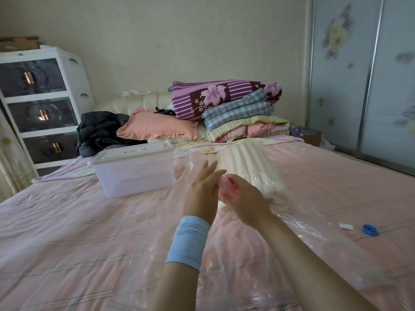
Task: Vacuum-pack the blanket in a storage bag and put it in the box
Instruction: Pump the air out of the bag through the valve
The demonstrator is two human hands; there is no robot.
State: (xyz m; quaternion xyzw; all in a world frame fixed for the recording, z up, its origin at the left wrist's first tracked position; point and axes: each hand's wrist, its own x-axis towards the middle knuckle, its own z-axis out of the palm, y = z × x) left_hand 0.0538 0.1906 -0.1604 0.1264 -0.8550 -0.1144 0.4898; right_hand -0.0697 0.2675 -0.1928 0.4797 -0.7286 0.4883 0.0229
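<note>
The clear storage bag [258, 254] lies flat on the bed [67, 232], its near end running out at 6 o'clock beneath both forearms. Over its middle the right hand [244, 198] has its fingers [233, 182] curled round a small pink piece [226, 187]. Whether that is the valve or a pump fitting is too blurred to tell. The left hand [202, 194], at 9 o'clock of it, holds its fingers [208, 169] straight and slightly apart, gripping nothing. A blue cap [370, 230] and a white clip [346, 226] lie at 3 o'clock, well apart from the hands. The cream blanket [251, 167] sits rolled inside the bag, just beyond the hands at 12 o'clock. The box [134, 173] stands at 10 o'clock, its lid [134, 151] on.

This looks like work at the valve. I judge the left hand should flatten the plastic round the pink piece while the right seats it squarely, or air may seep back
</note>
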